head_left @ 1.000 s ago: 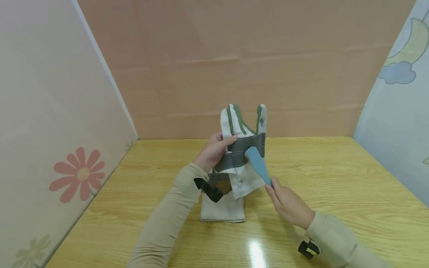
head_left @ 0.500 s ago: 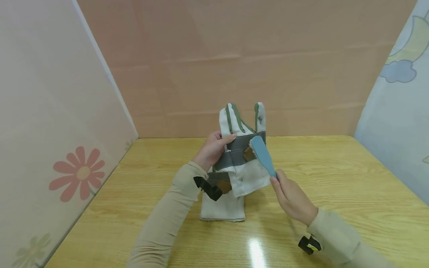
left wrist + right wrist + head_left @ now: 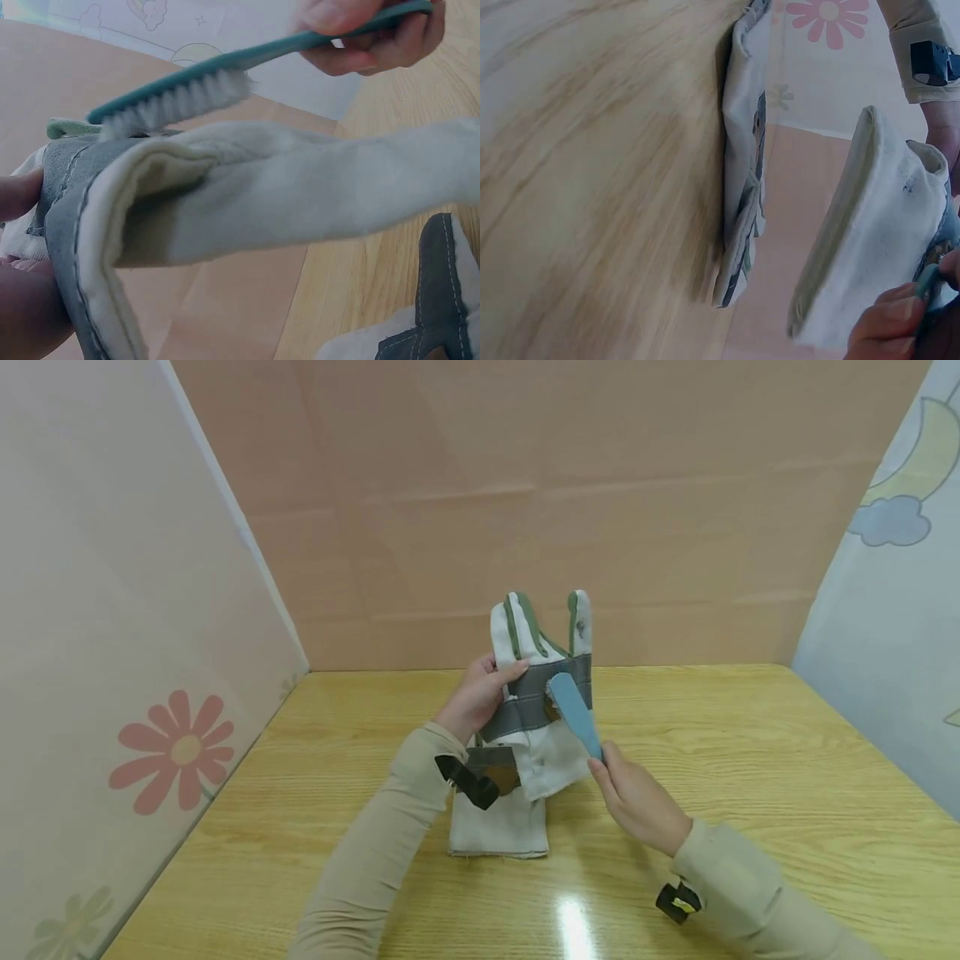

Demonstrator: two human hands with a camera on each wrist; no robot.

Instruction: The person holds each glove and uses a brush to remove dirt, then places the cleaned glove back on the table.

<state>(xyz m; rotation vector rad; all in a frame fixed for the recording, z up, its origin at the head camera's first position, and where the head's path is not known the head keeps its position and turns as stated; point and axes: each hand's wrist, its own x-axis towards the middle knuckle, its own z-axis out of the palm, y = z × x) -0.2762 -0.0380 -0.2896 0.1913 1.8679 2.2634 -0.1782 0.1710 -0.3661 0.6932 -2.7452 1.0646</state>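
A white work glove (image 3: 558, 752) with grey bands, green finger edging and a brown patch is held up above the table by my left hand (image 3: 480, 693), which pinches its left side, thumb on the grey band. My right hand (image 3: 637, 797) grips the handle of a blue brush (image 3: 573, 710). In the left wrist view the white bristles (image 3: 180, 101) point down at the glove's grey band; whether they press on it is hard to tell. A second glove (image 3: 498, 827) of the same kind lies on the table below, partly hidden by the raised glove and my left wrist.
The wooden table (image 3: 750, 760) runs back to a brownish paper-like backdrop (image 3: 600, 510). Patterned white panels stand on both sides, with a pink flower (image 3: 183, 750) on the left one. A black wrist camera (image 3: 468, 782) hangs close to the lying glove.
My right hand moved the brush up and to the right across the glove, then back left and slightly down. The left hand and the held glove stay nearly still.
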